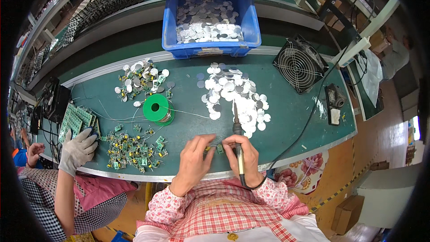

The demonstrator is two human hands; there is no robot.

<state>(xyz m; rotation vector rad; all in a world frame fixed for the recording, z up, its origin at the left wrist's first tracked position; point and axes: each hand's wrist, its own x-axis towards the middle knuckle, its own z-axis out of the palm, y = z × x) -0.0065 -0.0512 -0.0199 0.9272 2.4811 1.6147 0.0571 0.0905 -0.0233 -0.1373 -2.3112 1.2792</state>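
Note:
My right hand [245,156] is wrapped round a soldering iron [237,127], whose tip points away from me over the white discs. The thumb and forefinger of that hand also reach a small green circuit board [219,149]. Close beside it on the left, my left hand [193,163] is pinched at the board's other end, where a bit of yellow shows. My fingers partly hide the board. Ahead of my hands lies a spread pile of round white and grey discs [230,87]. A green solder spool [152,115] stands left of them, its wire trailing across the bench.
A blue bin [211,50] of discs stands at the back. Small boards with yellow parts [132,150] lie left, a mixed pile [142,78] behind them. A fan [301,65] and iron stand [334,103] are right. A co-worker's gloved hand [78,150] touches board panels [77,120].

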